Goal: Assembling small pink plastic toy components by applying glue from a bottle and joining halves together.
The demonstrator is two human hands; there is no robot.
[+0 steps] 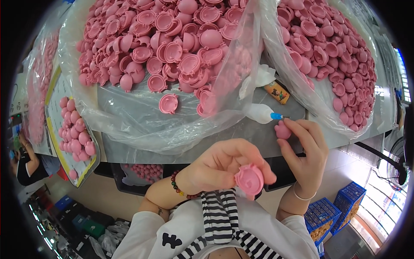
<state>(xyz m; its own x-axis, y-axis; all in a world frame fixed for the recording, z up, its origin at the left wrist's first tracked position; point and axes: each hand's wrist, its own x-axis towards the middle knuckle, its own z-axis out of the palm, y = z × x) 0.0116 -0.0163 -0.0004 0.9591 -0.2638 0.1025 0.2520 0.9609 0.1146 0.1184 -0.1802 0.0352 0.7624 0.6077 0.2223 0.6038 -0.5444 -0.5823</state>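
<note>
1 hollow pink shell (250,179) is held by the left hand (220,162), grip closed on its rim, apparently short of the surface's (258,137) near edge; 1 rounded pink piece (282,130) is pinched by the right hand (307,151), beside the blue-tipped bottle (261,113). If the left grip were loosened, the shell could be dropped; the bottle might be nudged by the right hand. Open room limited to a narrow strip between plastic sheeting (172,138) and near edge.
</note>
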